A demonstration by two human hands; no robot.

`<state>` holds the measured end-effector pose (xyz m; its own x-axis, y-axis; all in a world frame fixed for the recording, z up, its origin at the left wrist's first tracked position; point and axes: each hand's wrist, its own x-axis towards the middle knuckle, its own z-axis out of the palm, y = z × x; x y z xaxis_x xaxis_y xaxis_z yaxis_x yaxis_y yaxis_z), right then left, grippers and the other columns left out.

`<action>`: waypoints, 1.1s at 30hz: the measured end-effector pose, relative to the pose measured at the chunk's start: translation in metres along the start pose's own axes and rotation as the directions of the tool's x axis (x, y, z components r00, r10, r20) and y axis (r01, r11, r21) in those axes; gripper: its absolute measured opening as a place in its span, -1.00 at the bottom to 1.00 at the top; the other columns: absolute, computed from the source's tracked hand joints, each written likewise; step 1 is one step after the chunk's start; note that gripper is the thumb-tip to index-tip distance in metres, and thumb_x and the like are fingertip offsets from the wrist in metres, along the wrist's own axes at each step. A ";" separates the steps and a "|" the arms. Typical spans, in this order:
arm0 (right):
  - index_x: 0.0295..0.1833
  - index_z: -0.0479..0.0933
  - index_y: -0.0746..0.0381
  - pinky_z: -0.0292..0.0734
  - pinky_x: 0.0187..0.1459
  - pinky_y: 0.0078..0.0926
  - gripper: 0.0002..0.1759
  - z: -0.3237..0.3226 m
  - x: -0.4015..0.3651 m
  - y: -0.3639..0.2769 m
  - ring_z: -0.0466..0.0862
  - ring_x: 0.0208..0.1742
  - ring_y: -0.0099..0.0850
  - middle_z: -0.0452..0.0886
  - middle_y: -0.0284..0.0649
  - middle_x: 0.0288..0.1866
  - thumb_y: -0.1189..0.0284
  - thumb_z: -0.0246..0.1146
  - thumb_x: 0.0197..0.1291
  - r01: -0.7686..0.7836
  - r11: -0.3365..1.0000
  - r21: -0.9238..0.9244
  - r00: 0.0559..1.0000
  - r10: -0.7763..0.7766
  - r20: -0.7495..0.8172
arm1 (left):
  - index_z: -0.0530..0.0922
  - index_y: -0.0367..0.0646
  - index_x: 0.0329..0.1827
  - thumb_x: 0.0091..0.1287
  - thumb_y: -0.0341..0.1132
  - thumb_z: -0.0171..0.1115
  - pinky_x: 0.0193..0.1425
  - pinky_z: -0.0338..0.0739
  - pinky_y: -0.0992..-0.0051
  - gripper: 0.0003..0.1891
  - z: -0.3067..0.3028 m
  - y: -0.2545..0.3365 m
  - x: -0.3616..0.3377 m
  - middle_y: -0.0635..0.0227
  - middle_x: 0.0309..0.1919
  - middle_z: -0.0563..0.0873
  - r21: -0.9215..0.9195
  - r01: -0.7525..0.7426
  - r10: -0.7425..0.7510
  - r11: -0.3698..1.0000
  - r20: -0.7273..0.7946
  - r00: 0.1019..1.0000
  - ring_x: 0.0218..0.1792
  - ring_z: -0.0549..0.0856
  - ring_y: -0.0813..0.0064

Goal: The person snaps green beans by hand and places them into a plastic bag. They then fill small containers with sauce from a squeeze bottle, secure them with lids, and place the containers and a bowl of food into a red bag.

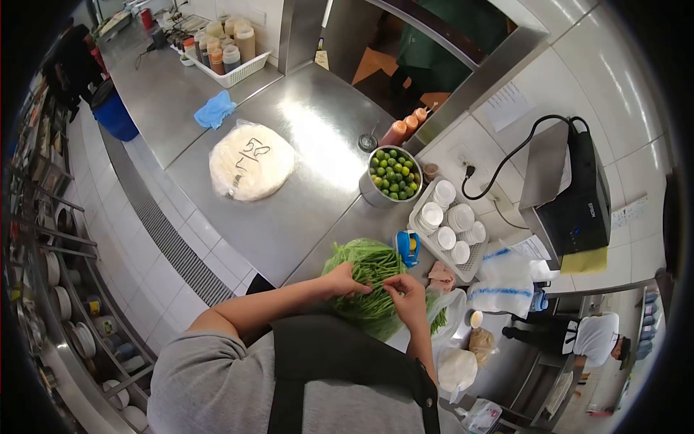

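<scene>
A large bunch of thin green stems [370, 269] with leafy ends lies in a clear plastic bag at the counter's near edge, in front of my body. My left hand [347, 281] rests on the left side of the bunch, its fingers closed around some stems. On the other side, my right hand [407, 295] pinches stems between thumb and fingertips. The two hands are a short gap apart. Just beyond the bunch stands a blue tape-dispenser-like object [407, 248]. More greens [439, 320] show in plastic beside my right wrist.
Ahead is a metal pot of limes [394, 173], with a basket of white lidded cups [463, 262] beside it. A marked round bag [251, 160] and blue cloth [215, 110] lie farther left. A printer [571, 210] hangs right. Another person [594, 338] stands at far right.
</scene>
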<state>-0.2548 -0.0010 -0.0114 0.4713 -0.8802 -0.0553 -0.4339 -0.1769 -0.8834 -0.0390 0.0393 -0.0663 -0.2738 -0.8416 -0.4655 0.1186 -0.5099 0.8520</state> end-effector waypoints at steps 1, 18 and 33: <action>-0.14 0.67 0.33 0.59 -0.18 -0.52 -0.88 -0.001 0.001 -0.001 0.71 -0.28 -0.46 0.73 -0.21 -0.28 0.67 0.35 0.20 0.018 0.999 -0.035 1.000 -0.019 -0.012 | 0.72 -0.21 -0.15 0.18 -0.35 0.57 -0.49 0.45 0.51 -0.75 0.000 0.003 -0.001 0.43 -0.44 0.74 0.014 -0.005 0.005 1.000 0.002 1.000 -0.58 0.57 0.63; -0.25 0.57 0.33 0.52 -0.24 -0.45 -0.93 0.025 0.010 -0.013 0.63 -0.36 -0.37 0.61 -0.16 -0.35 0.70 0.28 0.17 0.107 0.958 -0.268 0.939 -0.186 -0.290 | 0.68 -0.23 -0.14 0.23 -0.34 0.55 -0.48 0.47 0.48 -0.75 0.023 0.020 -0.008 0.41 -0.50 0.68 -0.075 -0.092 0.087 0.993 -0.073 0.994 -0.58 0.58 0.61; -0.13 0.70 0.35 0.59 -0.21 -0.48 -0.83 -0.008 0.009 0.021 0.72 -0.30 -0.46 0.78 -0.17 -0.30 0.60 0.39 0.13 -0.131 0.967 -0.218 0.970 0.171 0.172 | 0.71 -0.22 -0.04 0.23 -0.36 0.55 -0.49 0.47 0.60 -0.71 0.016 0.045 -0.025 0.43 -0.31 0.80 -0.151 -0.295 0.253 0.943 -0.250 0.935 -0.54 0.58 0.72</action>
<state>-0.2660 -0.0164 -0.0271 0.5152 -0.8085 -0.2844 -0.6491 -0.1515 -0.7455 -0.0424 0.0405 -0.0127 0.0126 -0.9600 -0.2797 0.3372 -0.2593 0.9050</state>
